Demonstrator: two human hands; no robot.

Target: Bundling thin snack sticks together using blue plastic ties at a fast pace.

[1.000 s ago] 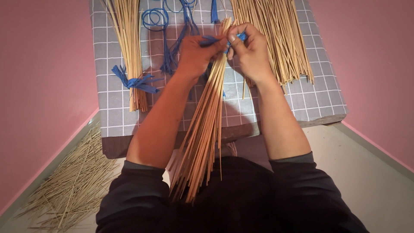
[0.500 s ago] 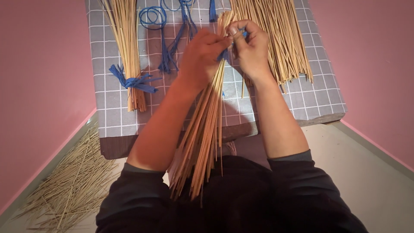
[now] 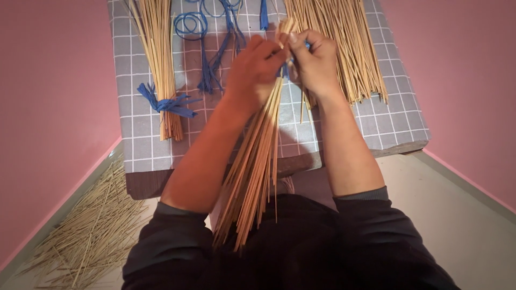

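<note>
My left hand and my right hand are closed together around the top end of a long bundle of thin tan sticks. The bundle slants down from the hands over the table edge toward my lap. A blue ribbon shows between the two hands at the bundle's top, pinched by my fingers. The sticks' upper tips poke out just above my thumbs.
A low table with a grey checked cloth holds a tied stick bundle with a blue bow at left, loose blue ribbons at the middle back, and a loose pile of sticks at right. More sticks lie on the floor at left. Pink walls flank both sides.
Both hands have stayed at the bundle's top, shifting slightly upward in view; the fingers have reworked the blue ribbon, which shows less than before.
</note>
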